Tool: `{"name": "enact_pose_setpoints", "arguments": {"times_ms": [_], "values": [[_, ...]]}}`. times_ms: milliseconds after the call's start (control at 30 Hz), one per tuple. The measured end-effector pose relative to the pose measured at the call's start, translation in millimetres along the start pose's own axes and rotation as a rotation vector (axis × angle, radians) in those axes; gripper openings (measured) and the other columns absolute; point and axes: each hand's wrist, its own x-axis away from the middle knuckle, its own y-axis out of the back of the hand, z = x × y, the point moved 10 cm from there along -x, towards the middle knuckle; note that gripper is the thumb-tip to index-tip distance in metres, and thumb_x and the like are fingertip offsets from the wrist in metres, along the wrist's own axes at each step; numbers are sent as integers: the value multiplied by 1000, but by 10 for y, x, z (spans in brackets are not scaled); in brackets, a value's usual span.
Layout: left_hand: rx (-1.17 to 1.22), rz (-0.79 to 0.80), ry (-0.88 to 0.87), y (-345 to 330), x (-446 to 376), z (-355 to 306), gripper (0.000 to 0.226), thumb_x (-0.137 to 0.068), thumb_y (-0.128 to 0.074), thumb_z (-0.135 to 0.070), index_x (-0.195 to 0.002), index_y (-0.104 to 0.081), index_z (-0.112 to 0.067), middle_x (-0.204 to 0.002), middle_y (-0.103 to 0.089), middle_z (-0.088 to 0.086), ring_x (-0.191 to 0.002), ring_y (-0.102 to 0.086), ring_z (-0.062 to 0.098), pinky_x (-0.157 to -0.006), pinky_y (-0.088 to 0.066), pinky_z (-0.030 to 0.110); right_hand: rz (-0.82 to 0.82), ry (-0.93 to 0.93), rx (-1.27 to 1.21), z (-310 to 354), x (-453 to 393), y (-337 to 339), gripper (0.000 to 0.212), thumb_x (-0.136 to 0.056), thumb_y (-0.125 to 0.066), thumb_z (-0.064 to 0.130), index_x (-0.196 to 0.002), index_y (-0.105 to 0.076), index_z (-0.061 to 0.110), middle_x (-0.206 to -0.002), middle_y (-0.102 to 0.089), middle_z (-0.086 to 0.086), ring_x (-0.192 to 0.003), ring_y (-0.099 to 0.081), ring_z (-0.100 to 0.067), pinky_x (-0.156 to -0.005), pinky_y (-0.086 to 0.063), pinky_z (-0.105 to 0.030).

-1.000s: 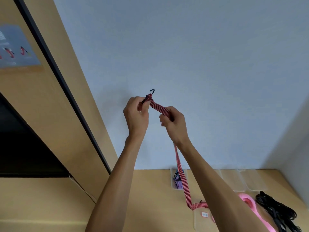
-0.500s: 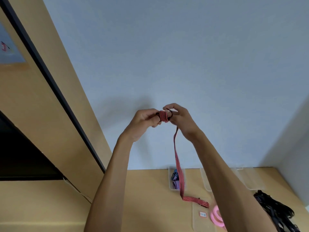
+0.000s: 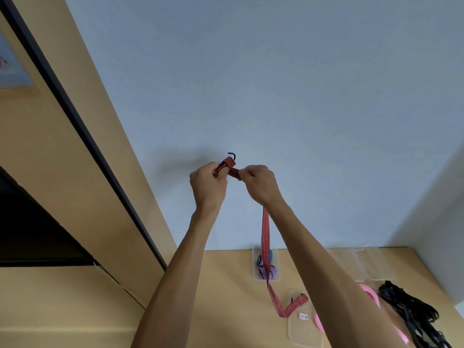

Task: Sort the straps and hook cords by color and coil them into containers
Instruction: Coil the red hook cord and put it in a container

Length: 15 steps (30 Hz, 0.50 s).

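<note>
I hold a red-and-black striped hook cord point(image 3: 265, 234) up in front of the wall. My left hand point(image 3: 208, 183) pinches a small wound loop at its top end, where a black hook point(image 3: 232, 155) sticks up. My right hand point(image 3: 258, 183) grips the cord just right of that loop. The rest of the cord hangs down to the wooden table point(image 3: 226, 297), and its lower end lies over a clear container point(image 3: 301, 327).
A clear container point(image 3: 256, 262) at the wall holds blue and purple cords. Pink straps point(image 3: 371, 296) and a pile of black straps point(image 3: 411, 310) lie at the right. More clear containers point(image 3: 371, 262) stand at the back right. A dark-edged panel point(image 3: 75, 116) rises on the left.
My hands have moved slightly apart. The wound loop now sits in my left hand with the hook pointing up, and my right hand holds the cord beside it. The hanging end has shifted on the table.
</note>
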Motion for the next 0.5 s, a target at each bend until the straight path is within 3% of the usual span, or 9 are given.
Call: {"name": "enact_pose_setpoints", "arguments": {"times_ms": [67, 167, 267, 367, 433, 500], "values": [[-207, 78, -75, -99, 44, -3, 17, -91, -67, -8, -73, -66, -9, -61, -59, -3, -57, -53, 16, -52, -35, 18, -42, -67, -20, -99, 5, 33, 27, -96, -47, 13, -89, -66, -5, -75, -64, -16, -61, -49, -24, -56, -37, -31], [-368, 272, -174, -290, 145, 27, 11, -93, -65, -7, -95, -76, -8, -82, -72, 7, -75, -63, 26, -67, -47, 29, -84, -90, -33, -150, 32, 93, 18, -98, -48, 18, -108, -61, 11, -90, -69, -10, -65, -58, -22, -59, -43, -31], [-346, 445, -191, -378, 253, 86, 13, -93, -66, -10, -98, -77, -15, -82, -72, 3, -75, -64, 21, -66, -46, 25, 140, -50, -16, -144, 31, -14, 31, -82, -74, 33, -104, -59, 17, -84, -70, -3, -63, -57, -12, -54, -38, -20], [-352, 675, -101, -490, 330, 264, 17, -91, -63, -10, -88, -76, -21, -73, -66, -1, -69, -60, 20, -57, -41, 23, 454, -1, 215, -174, 138, -263, 26, -78, -76, 13, -102, -68, 17, -92, -69, -1, -73, -59, -12, -60, -46, -22], [-261, 853, -36, -551, 461, 359, 20, -92, -63, -9, -84, -74, -24, -70, -63, -6, -69, -57, 17, -59, -40, 21, 433, 104, 316, -124, 140, -266, 19, -83, -70, 4, -99, -75, 11, -92, -64, 3, -78, -57, -8, -71, -48, -25], [-87, 964, 10, -548, 582, 385, 22, -91, -63, -3, -87, -74, -21, -72, -64, -5, -68, -55, 12, -65, -43, 23, 417, 169, 252, -82, 153, -231, 16, -85, -67, 4, -95, -79, 10, -86, -66, 7, -78, -59, -3, -75, -46, -23]]}}
